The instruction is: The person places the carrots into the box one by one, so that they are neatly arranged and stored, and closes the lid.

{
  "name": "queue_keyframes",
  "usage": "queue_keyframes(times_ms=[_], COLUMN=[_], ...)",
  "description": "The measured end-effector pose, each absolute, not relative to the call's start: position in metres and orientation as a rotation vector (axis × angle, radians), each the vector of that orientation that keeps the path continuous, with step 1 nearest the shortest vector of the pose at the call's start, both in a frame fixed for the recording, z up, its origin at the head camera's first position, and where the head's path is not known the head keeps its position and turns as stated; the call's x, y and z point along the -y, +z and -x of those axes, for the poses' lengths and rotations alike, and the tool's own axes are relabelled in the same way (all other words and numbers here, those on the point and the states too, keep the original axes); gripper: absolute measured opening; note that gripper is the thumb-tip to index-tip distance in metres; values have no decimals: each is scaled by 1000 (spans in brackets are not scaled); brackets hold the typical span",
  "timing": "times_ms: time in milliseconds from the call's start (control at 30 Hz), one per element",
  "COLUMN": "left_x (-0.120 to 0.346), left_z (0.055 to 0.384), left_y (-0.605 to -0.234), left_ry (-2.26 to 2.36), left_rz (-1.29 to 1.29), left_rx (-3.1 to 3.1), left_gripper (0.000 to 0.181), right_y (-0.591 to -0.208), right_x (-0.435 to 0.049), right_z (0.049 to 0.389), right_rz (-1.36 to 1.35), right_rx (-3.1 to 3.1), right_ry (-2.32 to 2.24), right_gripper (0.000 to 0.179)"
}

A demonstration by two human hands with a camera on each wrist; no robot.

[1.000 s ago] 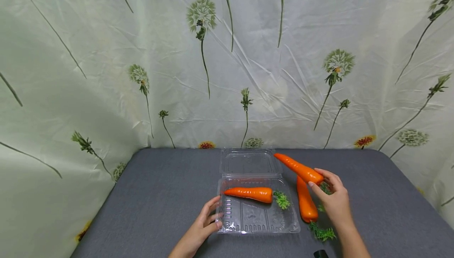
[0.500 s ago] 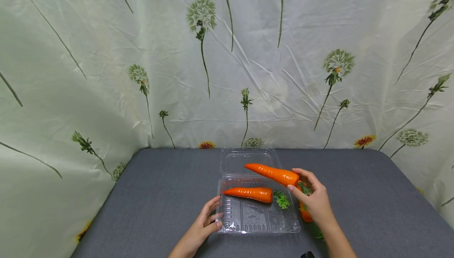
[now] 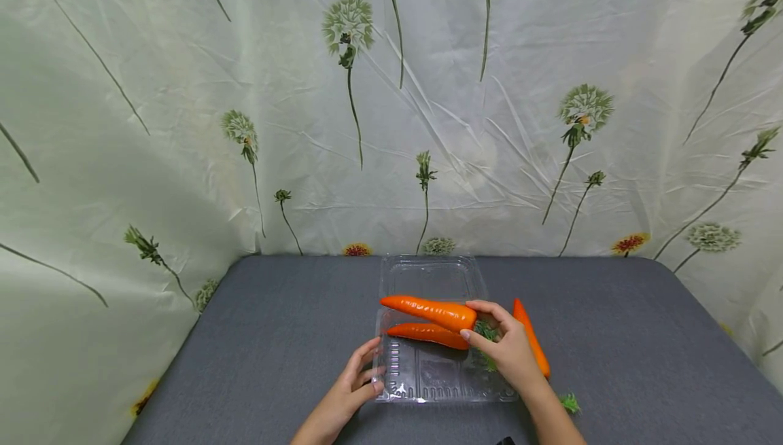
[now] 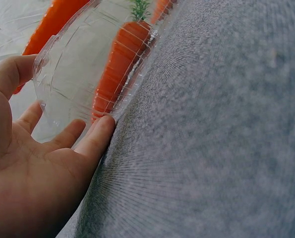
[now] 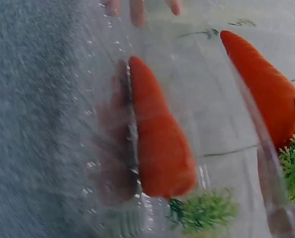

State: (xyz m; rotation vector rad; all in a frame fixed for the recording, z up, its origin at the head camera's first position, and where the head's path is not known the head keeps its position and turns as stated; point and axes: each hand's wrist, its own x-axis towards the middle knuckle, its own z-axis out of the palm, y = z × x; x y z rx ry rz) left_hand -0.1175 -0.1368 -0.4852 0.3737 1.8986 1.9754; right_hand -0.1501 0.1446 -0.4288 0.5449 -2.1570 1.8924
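Observation:
My right hand pinches an orange carrot by its thick end, where green leaves show beside the fingers. The carrot is raised over a clear plastic clamshell box, its tip pointing left. Inside the box lies a second carrot, tip to the left; its leafy top shows in the right wrist view. My left hand rests at the box's left side, fingers loosely spread. The left wrist view has those fingers touching the clear wall, with one at the rim.
A third carrot lies right of the box, partly behind my right arm, and its green leaves show past the wrist. The box's clear lid lies folded back. A small black object is at the bottom edge. A flower-print curtain hangs behind.
My right hand has carried its carrot leftward from beyond the box's right side to above the carrot inside. The carrot on the table shows more now. My left hand has stayed in place.

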Motion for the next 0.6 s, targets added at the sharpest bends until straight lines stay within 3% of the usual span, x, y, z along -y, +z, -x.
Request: queue_keyframes(times_ms=[600], left_x=[136], left_z=[118], left_y=[-485], left_ry=[1971], left_rz=[-346], left_rx=[-1897], left_gripper=[62], right_y=[-443], right_x=[-149], right_z=[151], right_rz=[-586], right_rx=[2331], right_ry=[1809], right_gripper=[38])
